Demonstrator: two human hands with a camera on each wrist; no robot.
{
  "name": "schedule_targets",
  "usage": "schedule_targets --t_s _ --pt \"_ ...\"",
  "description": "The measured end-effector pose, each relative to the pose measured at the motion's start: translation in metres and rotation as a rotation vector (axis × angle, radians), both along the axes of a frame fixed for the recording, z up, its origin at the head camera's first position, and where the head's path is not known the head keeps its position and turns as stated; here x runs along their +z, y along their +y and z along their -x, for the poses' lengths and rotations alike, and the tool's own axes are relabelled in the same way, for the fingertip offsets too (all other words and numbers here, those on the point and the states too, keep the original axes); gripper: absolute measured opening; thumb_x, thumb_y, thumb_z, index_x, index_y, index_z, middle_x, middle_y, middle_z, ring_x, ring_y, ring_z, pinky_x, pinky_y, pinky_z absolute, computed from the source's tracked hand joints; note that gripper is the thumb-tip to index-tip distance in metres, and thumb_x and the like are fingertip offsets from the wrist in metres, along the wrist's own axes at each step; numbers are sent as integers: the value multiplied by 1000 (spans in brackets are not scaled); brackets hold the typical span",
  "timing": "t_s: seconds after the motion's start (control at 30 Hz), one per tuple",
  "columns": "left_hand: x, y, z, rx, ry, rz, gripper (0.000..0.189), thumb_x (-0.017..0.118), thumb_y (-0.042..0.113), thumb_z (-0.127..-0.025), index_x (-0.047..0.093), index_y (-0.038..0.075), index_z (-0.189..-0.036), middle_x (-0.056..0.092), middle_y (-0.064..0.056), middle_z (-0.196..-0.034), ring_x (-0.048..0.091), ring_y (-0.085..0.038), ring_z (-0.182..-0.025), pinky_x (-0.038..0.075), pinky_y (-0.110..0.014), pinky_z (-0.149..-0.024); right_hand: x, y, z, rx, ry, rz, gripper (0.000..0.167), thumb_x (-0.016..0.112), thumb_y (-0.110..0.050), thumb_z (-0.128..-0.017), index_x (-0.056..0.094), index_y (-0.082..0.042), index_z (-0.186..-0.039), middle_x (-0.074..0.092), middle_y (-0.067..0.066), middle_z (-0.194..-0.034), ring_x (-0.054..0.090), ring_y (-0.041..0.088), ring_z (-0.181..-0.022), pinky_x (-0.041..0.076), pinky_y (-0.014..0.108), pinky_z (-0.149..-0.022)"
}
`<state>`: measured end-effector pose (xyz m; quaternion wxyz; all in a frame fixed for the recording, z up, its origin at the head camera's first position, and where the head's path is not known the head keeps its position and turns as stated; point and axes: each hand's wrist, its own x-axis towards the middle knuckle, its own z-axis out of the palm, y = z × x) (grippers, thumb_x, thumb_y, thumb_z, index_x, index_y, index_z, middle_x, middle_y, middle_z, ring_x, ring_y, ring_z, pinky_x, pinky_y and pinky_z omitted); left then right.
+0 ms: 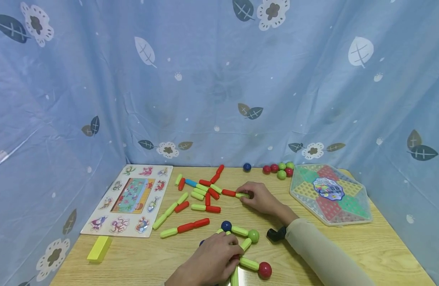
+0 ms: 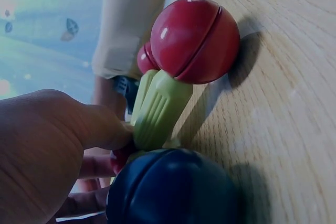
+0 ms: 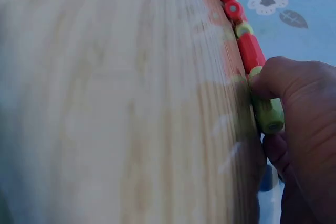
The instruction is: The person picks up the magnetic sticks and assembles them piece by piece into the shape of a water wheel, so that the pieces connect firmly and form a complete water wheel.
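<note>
My right hand [image 1: 260,198] pinches a light green magnetic rod [image 3: 269,109] between thumb and fingers. That rod lies at the right end of a chain, against a red rod [image 1: 229,193]. Near the front, my left hand [image 1: 215,258] grips a structure of magnetic balls and green rods, its thumb at a dark red ball [image 2: 121,158] largely hidden by the fingers. Around that hand show a blue ball [image 1: 226,226], a green ball [image 1: 253,236], a red ball [image 1: 265,270] and a green rod [image 1: 249,263] joined to it. The hand covers the structure's left part.
Several loose red and green rods [image 1: 185,227] lie left of centre, with a blue rod [image 1: 191,183] among them. Loose balls [image 1: 274,168] sit at the back. A picture puzzle board [image 1: 92,228], a yellow block [image 1: 99,249], a hexagonal game box [image 1: 298,198] and a black piece [image 1: 275,235] are around.
</note>
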<state>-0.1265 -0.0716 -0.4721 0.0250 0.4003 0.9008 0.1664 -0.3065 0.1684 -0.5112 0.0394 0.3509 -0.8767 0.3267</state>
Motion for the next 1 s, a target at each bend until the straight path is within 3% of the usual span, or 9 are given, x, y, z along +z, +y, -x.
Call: schedule_targets --t_s 0.27,0.43,0.57,0.67,0.77,1.0 --pt "-1 -1 0 -13 27 -6 11 76 28 -104 82 28 -113 69 14 -108 58 1 -97 54 -20 -88 2 1 -1 97 47 -73 31 68 -8 -103 79 -20 -129 71 -3 -116 59 6 -92 51 26 -79" --pt "-1 -1 0 -11 28 3 12 76 29 -104 82 28 -115 69 14 -109 59 0 -98 54 -21 -89 5 6 -8 59 -11 -19 30 70 -12 -106 77 -11 -135 73 -1 -112 59 7 -88 52 27 -77" --pt "0 0 -1 4 17 23 13 76 29 -104 82 28 -116 70 13 -110 60 -1 -99 55 -23 -91 8 16 -20 -19 -151 91 31 72 -19 -107 76 -9 -136 78 5 -120 68 7 -100 57 26 -85" --pt "2 -1 -2 19 21 40 11 76 30 -104 81 28 -114 70 13 -110 60 -2 -99 56 -24 -90 9 25 -31 -53 -315 223 32 70 -20 -109 74 -5 -137 77 14 -132 73 9 -108 62 28 -88" --pt "3 -1 -2 27 25 41 9 76 31 -104 81 29 -111 70 13 -109 60 -2 -98 56 -24 -89 11 32 -43 -84 -501 355 37 68 -20 -110 70 1 -141 74 20 -134 74 11 -106 64 30 -86" --pt "4 -4 -2 37 -3 25 12 77 29 -103 81 28 -113 69 13 -108 59 -1 -96 55 -23 -88 17 45 -75 -137 -840 561 56 67 -22 -110 53 12 -153 76 3 -126 71 7 -108 60 25 -95"
